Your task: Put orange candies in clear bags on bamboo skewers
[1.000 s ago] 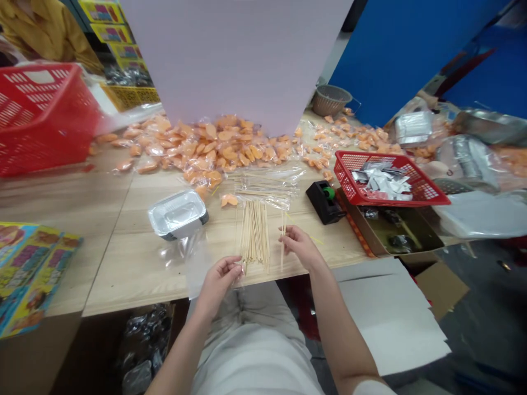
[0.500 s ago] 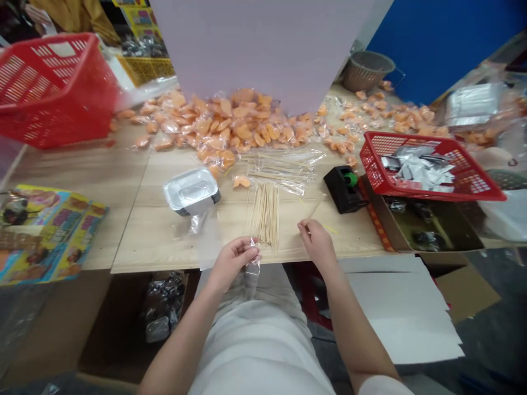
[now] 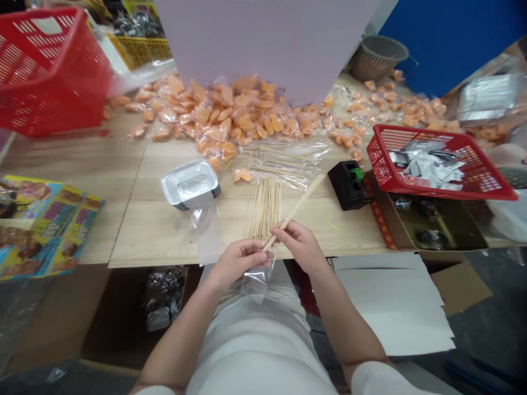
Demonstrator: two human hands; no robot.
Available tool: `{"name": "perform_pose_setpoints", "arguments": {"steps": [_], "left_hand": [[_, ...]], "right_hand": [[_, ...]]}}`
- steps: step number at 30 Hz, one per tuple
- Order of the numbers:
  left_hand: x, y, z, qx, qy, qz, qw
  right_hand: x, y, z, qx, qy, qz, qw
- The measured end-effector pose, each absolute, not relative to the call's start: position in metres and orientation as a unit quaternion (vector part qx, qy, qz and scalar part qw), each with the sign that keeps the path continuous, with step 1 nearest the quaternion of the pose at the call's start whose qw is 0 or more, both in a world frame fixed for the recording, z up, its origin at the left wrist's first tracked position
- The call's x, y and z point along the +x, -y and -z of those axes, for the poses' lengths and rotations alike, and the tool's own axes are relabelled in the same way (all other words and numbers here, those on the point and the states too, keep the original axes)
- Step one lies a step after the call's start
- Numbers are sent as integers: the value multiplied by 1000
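My left hand [image 3: 242,258] pinches a clear plastic bag [image 3: 257,281] that hangs down over my lap. Between the fingers of my right hand [image 3: 300,244] is a small bundle of wooden sticks [image 3: 302,200], slanting up to the right. Its lower end meets the bag's mouth at my left fingertips; how far it goes in I cannot tell. Just beyond my hands lies a pile of loose wooden sticks [image 3: 265,206]. Behind that pile are clear bags with sticks [image 3: 288,164] and one orange piece [image 3: 242,175].
Foil trays [image 3: 189,184] stand left of the sticks, a black tape dispenser [image 3: 348,185] right. Bagged orange pieces [image 3: 230,118] are heaped at the back. A red basket of sachets [image 3: 436,164] sits on a box at right; a large red basket [image 3: 53,71] stands far left.
My right hand has moved left to my left hand, bringing the wooden sticks to the bag's mouth. The bag now hangs more spread out. The view has shifted slightly.
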State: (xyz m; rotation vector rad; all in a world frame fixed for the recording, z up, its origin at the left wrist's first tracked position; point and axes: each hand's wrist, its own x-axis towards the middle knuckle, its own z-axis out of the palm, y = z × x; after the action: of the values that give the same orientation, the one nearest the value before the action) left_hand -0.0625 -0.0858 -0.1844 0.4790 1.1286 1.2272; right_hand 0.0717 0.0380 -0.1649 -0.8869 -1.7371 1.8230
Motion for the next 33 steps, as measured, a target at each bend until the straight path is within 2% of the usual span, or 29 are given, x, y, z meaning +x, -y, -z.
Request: {"name": "perform_pose_setpoints", "arguments": {"steps": [4, 6, 10, 12, 17, 22, 23, 27, 30, 33], "left_hand": [[-61, 84, 184, 221, -497, -536, 645], [-60, 84, 184, 233, -500, -536, 639], [-59, 85, 184, 258, -504, -511, 647], [-58, 86, 183, 268, -500, -501, 654], [-56, 85, 179, 256, -463, -511, 677], [-55, 83, 178, 258, -455, -582, 623], [-55, 82, 178, 255, -462, -598, 604], [-51, 81, 179, 240, -499, -631, 543], [-46, 82, 182, 265, -499, -635, 527], [-41, 82, 183, 284, -469, -647, 530]], "right_hand": [[77, -34, 170, -301, 668, -653, 191], [78, -41, 171, -294, 666, -656, 202], [76, -68, 166, -316, 586, -633, 394], [75, -76, 161, -297, 590, -604, 447], [79, -51, 150, -240, 679, -573, 392], [96, -18, 152, -164, 772, -570, 228], [98, -16, 154, -166, 766, -578, 229], [98, -15, 162, -289, 694, -574, 324], [89, -14, 161, -331, 724, -531, 290], [82, -10, 153, -325, 778, -445, 301]]}}
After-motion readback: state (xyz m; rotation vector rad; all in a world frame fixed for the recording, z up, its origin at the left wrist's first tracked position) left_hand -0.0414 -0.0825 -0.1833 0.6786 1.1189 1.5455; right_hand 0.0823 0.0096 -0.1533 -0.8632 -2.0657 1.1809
